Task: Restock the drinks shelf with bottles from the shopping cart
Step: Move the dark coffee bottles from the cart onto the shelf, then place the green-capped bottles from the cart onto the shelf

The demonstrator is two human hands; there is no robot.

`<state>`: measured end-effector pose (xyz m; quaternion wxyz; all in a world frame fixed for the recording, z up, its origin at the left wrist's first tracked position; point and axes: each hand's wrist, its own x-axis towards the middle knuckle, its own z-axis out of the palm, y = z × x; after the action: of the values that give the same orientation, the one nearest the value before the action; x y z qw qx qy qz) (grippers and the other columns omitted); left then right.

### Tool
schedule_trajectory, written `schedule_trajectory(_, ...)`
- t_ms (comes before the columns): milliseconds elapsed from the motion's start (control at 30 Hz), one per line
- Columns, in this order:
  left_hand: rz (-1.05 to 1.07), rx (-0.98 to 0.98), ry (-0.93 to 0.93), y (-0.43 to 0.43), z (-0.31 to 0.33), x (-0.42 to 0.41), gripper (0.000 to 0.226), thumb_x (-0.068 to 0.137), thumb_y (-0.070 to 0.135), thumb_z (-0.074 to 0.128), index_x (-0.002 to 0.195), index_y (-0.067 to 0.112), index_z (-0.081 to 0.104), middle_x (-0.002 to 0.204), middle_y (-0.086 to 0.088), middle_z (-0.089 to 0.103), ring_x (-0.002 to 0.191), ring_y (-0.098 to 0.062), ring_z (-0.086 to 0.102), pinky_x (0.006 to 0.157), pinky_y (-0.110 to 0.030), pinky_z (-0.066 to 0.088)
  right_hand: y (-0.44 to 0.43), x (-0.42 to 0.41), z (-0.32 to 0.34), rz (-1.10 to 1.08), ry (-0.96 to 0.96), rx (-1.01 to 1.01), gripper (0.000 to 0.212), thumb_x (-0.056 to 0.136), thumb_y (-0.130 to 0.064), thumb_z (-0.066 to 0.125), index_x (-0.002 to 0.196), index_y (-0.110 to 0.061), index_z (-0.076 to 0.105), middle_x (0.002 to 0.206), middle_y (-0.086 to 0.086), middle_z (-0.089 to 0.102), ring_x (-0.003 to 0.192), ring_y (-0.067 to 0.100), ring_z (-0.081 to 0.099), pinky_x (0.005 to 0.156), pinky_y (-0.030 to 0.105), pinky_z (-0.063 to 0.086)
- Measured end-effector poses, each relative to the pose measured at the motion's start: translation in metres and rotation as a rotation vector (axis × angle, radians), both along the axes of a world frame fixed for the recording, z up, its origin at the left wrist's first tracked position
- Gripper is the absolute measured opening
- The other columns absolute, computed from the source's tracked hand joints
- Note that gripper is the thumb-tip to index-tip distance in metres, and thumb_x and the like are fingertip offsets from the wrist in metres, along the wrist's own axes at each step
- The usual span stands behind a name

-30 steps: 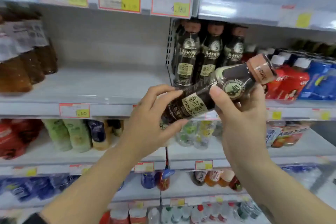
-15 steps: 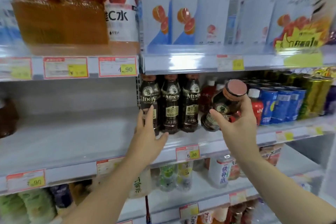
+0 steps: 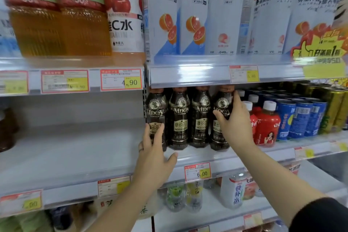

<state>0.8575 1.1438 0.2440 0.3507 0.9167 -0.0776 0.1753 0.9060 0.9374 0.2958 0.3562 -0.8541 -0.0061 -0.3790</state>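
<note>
Coffee bottle (image 3: 222, 103) stands upright at the right end of a four-bottle row on the drinks shelf (image 3: 75, 149); right hand (image 3: 235, 126) grips its middle, fingers (image 3: 237, 102) curled round it, arm reaching up; left hand (image 3: 153, 156) lays straight, open fingers on the leftmost bottle (image 3: 156, 107), thumb spread.

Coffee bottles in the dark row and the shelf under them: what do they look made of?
The coffee bottles look like glossy plastic, possibly glass: bright highlights run down their curved shoulders, and the dark printed surface may be a sleeve. Their caps look like matte tan plastic. The shelf looks like painted metal: pale, smooth, with a soft sheen.
</note>
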Motion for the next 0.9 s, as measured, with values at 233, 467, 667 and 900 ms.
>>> schedule_trajectory(233, -0.031, 0.026, 0.024, 0.004, 0.001, -0.004, 0.078, 0.09, 0.035, 0.055, 0.146, 0.039, 0.0, 0.153, 0.007, -0.024, 0.143, -0.025, 0.007, 0.11, -0.035, 0.025, 0.011, -0.031, -0.034, -0.014, -0.067, 0.0, 0.078, 0.085, -0.01, 0.064, 0.147, -0.013, 0.018, 0.154, 0.009, 0.019, 0.143, 0.019, 0.015, 0.113, 0.025, 0.015)
schedule_trajectory(467, -0.101, 0.011, -0.239, 0.046, -0.022, -0.038, 0.052, 0.09, 0.024, 0.053, 0.139, 0.03, 0.036, 0.152, 0.013, 0.014, 0.138, -0.01, 0.023, 0.105, -0.026, 0.029, 0.084, -0.084, -0.091, 0.317, -0.114, -0.079, 0.034, 0.087, -0.017, 0.056, 0.12, -0.018, 0.055, 0.118, -0.007, 0.051, 0.112, 0.008, 0.048, 0.095, 0.022, 0.041)
schedule_trajectory(667, -0.004, -0.039, -0.219, 0.151, -0.103, -0.102, 0.032, 0.09, 0.023, 0.042, 0.116, 0.017, 0.06, 0.114, 0.002, 0.056, 0.099, -0.009, 0.054, 0.082, -0.02, 0.043, 0.198, -0.11, -0.159, 0.641, 0.1, -0.144, 0.021, 0.085, -0.019, 0.051, 0.097, -0.016, 0.067, 0.092, -0.006, 0.065, 0.081, 0.002, 0.055, 0.073, 0.015, 0.044)
schedule_trajectory(900, 0.354, -0.14, 0.272, 0.295, -0.234, -0.2, 0.025, 0.093, 0.014, 0.052, 0.115, 0.02, 0.06, 0.107, 0.004, 0.061, 0.086, -0.011, 0.057, 0.072, -0.031, 0.05, 0.338, -0.145, -0.271, 0.849, 0.469, -0.214, 0.016, 0.081, -0.011, 0.058, 0.093, -0.013, 0.068, 0.09, 0.0, 0.066, 0.073, 0.008, 0.057, 0.069, 0.027, 0.051)
